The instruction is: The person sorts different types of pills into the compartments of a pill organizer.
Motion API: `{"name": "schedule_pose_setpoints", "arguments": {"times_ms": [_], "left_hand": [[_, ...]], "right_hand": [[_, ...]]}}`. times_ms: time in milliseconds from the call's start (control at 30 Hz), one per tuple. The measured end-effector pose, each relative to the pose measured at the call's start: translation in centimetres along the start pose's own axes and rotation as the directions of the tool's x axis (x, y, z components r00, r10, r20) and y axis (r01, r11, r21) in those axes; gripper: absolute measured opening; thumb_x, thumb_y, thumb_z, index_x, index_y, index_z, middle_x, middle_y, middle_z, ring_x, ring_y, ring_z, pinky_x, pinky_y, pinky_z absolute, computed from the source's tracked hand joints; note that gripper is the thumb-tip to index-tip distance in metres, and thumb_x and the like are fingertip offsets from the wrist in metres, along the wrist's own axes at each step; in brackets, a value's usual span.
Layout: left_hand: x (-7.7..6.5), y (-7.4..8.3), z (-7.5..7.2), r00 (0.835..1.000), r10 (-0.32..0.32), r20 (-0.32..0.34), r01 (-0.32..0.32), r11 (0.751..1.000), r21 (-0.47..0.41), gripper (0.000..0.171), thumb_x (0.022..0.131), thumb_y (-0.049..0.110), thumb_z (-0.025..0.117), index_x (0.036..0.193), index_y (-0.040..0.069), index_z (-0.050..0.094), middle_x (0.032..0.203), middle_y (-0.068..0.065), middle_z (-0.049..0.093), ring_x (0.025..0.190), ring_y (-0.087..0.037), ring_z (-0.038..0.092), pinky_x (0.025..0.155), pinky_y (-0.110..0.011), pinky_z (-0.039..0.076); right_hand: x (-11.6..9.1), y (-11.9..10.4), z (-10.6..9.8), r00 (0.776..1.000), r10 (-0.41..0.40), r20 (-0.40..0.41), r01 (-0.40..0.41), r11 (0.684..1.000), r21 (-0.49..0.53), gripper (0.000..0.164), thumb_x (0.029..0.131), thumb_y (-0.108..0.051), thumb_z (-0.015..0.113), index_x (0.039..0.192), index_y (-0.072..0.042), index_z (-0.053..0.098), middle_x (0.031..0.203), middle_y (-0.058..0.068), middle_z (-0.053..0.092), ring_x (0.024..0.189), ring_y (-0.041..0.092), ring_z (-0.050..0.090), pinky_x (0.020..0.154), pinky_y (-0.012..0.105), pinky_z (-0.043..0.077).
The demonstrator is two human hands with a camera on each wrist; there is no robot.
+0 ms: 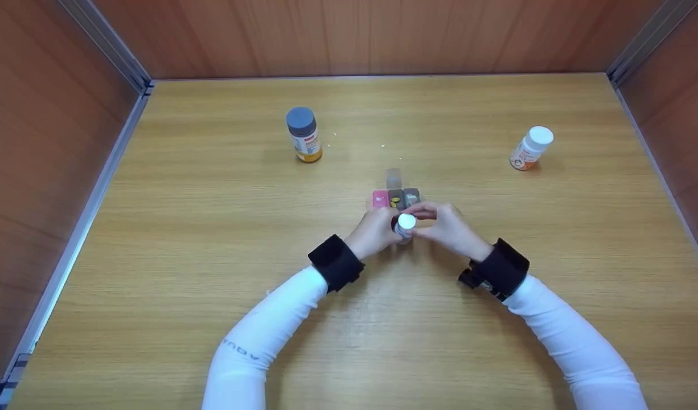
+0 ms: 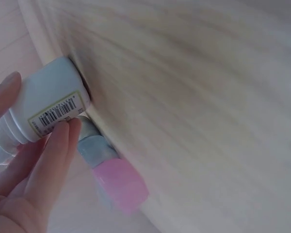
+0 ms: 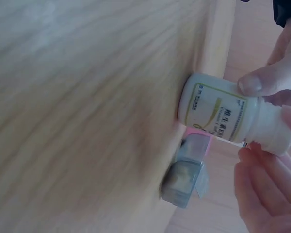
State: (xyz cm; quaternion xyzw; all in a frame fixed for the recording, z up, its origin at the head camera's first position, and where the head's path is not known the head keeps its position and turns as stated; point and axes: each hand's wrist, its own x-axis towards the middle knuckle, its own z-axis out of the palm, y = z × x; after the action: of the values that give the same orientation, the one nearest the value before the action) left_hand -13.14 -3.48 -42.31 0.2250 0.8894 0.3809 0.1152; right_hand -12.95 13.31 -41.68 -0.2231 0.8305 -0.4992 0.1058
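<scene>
My left hand point(image 1: 376, 230) grips the body of a white bottle point(image 3: 211, 104), and the thumb and fingers of my right hand point(image 1: 448, 230) pinch its white cap point(image 1: 406, 220). The bottle stands upright on the table point(image 1: 172, 273), between my two hands. Just beyond it sits a small pillbox point(image 1: 395, 199) with pink, dark and grey sections and a translucent flap point(image 1: 393, 178) on its far side. Farther out are a blue-capped bottle point(image 1: 304, 136), far left, and a white-capped bottle point(image 1: 529, 151), far right.
</scene>
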Motion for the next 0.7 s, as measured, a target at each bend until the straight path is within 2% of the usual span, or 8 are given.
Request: {"name": "schedule_pose_setpoints", "arguments": {"times_ms": [200,400,500,700], "left_hand": [[0.1,0.0,0.1,1.0,0.001,-0.009,-0.001,1.0,0.006,0.022,0.072,0.008,0.07,0.091,-0.001,0.065,0.086,-0.009,0.065,0.077,-0.014,0.057,0.074,-0.023,0.046],[0.1,0.1,0.3,0.997,0.059,-0.049,-0.056,0.997,0.059,0.017,0.071,0.004,0.068,0.086,0.0,0.065,0.081,-0.009,0.065,0.072,-0.012,0.053,0.071,-0.027,0.046],[0.1,0.1,0.4,0.995,0.08,-0.059,-0.076,0.995,0.071,0.014,0.07,0.002,0.067,0.084,0.0,0.064,0.08,-0.009,0.064,0.071,-0.013,0.053,0.069,-0.027,0.046],[0.1,0.1,0.5,0.996,0.07,-0.047,-0.066,0.995,0.081,0.01,0.072,0.003,0.065,0.083,0.002,0.064,0.079,-0.007,0.064,0.071,-0.013,0.054,0.069,-0.026,0.046]], "right_hand": [[-0.3,-0.6,0.4,0.999,-0.041,-0.029,0.037,0.988,-0.152,0.029,0.071,0.0,0.069,0.099,0.006,0.06,0.098,0.017,0.063,0.095,0.03,0.058,0.084,0.039,0.046],[-0.3,-1.4,1.1,0.994,-0.067,-0.089,0.037,0.954,-0.296,0.022,0.071,-0.005,0.07,0.09,0.003,0.061,0.089,0.016,0.065,0.09,0.028,0.06,0.079,0.04,0.047],[-0.4,-1.5,1.4,0.989,-0.068,-0.131,0.019,0.94,-0.342,0.022,0.07,-0.008,0.072,0.085,0.003,0.058,0.083,0.015,0.065,0.083,0.028,0.061,0.072,0.038,0.048],[-0.3,-1.4,2.3,0.979,-0.067,-0.193,-0.02,0.908,-0.418,0.026,0.07,-0.012,0.071,0.083,0.0,0.052,0.072,0.009,0.06,0.064,0.02,0.057,0.057,0.031,0.046]]}}
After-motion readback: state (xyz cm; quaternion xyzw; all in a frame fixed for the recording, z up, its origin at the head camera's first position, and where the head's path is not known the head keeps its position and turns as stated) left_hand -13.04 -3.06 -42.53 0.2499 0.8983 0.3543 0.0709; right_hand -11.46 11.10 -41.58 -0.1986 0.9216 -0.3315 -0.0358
